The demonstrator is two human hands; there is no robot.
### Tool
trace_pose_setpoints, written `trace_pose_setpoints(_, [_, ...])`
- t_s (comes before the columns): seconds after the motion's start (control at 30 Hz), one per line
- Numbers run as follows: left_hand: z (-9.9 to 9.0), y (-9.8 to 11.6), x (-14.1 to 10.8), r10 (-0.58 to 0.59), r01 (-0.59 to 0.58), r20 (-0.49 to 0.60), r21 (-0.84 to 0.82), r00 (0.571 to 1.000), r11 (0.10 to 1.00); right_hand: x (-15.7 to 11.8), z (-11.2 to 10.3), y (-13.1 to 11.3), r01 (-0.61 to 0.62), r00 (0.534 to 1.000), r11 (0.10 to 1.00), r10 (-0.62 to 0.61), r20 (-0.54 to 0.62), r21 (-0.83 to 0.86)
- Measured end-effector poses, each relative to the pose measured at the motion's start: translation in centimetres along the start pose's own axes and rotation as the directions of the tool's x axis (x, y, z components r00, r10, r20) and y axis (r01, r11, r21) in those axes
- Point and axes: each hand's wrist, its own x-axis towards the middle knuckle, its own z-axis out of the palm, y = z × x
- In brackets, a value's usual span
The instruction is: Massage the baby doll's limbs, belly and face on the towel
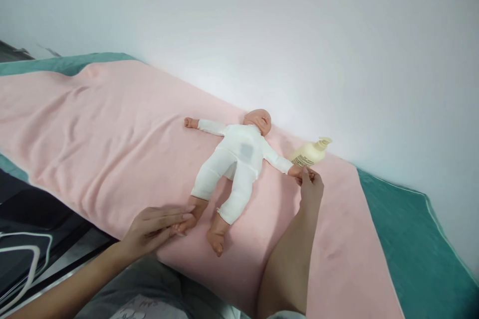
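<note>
A baby doll (243, 147) with a white cloth body lies on its back on a pink blanket (149, 109), arms spread wide and its head toward the wall. My left hand (159, 224) is closed around the doll's foot at the lower left, fingers over the top of it. The other foot rests bare on the blanket. My right hand (311, 184) pinches the doll's hand at the right, thumb and fingers together. Just behind that hand, a pale yellow pump bottle (312, 153) lies tilted on the blanket.
Green cloth (422, 234) shows beneath the blanket at the right and at the far left. A pale wall (299, 35) stands behind. At the lower left are a white cable (35, 259) and dark surfaces. My lap shows below the blanket's front edge.
</note>
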Motion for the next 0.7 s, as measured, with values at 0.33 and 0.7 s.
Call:
trace_pose_setpoints(0.33, [1.8, -0.3, 6.3, -0.288, 0.224, -0.269, -0.244, 0.919, 0.943, -4.5, 4.6, -3.9, 0.5, 0.863, 0.863, -0.503, 0.037, 0.069])
trace_pose_setpoints(0.7, [3.0, -0.9, 15.3, -0.53, 0.439, -0.193, -0.369, 0.826, 0.819, -6.6, 7.3, -3.4, 0.748, 0.57, 0.657, -0.707, 0.419, 0.09])
